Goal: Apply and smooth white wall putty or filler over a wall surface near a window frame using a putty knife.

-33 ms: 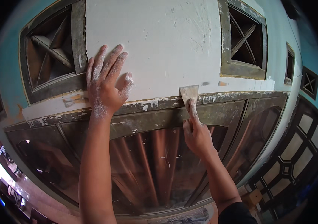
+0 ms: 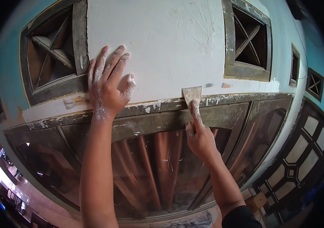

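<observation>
The putty knife [image 2: 192, 95] lay just beyond the right hand [image 2: 201, 141], reaching from its fingers toward the far side, its broad, whitish-smeared blade over the lower edge of the white wall [image 2: 158, 49] and the top of the scuffed wooden rail [image 2: 158, 105]. Whether the blade's edge pressed on the wall or stood slightly off it was hard to tell from this angle. The right hand was clamped on the handle, its index finger stretched along the tool toward the blade and its other fingers curled in, with white dust on the skin.

Left of the knife and well apart from it, the left hand [image 2: 108, 89] held nothing. It rested flat on the wall, palm inward, fingers a little spread and thumb standing off to the right, with white powder over the fingers, the thumb and the wrist. Its fingers were just beside the wooden frame of the left vent [image 2: 80, 41].

The right vent [image 2: 247, 71], with its crossed wooden bars, sat beyond the knife to the right. Below the rail, on the near side, were glass panes [image 2: 150, 171] showing coppery vertical folds. A black sleeve [image 2: 242, 217] covered the right arm near the elbow.
</observation>
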`<state>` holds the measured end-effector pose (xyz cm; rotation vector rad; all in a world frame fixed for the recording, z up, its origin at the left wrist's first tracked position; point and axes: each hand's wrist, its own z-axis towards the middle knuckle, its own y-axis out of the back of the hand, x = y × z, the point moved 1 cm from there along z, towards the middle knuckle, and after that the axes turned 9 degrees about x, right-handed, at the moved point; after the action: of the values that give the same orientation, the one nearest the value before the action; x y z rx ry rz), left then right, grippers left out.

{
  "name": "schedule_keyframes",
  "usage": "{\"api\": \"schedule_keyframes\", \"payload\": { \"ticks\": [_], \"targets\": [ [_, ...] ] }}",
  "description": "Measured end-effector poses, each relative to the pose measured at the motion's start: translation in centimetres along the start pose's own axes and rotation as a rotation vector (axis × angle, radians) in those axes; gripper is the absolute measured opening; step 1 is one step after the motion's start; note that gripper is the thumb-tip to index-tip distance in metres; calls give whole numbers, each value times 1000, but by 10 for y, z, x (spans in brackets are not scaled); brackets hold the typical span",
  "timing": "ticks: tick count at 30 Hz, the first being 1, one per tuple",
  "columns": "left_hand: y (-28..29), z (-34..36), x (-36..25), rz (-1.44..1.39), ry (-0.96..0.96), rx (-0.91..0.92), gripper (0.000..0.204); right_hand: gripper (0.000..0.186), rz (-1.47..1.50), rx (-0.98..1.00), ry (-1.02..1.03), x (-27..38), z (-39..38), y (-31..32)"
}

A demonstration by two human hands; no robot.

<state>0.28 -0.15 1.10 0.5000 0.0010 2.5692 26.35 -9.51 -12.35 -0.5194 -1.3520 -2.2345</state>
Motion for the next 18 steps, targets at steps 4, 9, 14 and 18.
{"api": "schedule_keyframes", "payload": {
  "ticks": [4,9,14,18],
  "targets": [
    [-3,-2,0,-2,6,13,48,80,46,-216,271,-21,-7,-25],
    [0,-3,1,-8,11,24,47,82,-1,-138,139,-6,-5,-20],
    [-1,-5,5,-39,0,4,46,82,-52,-135,160,4,-9,-23],
    [-1,-5,5,-38,8,4,45,82,-7,-91,104,12,-10,-20]
  ]
}}
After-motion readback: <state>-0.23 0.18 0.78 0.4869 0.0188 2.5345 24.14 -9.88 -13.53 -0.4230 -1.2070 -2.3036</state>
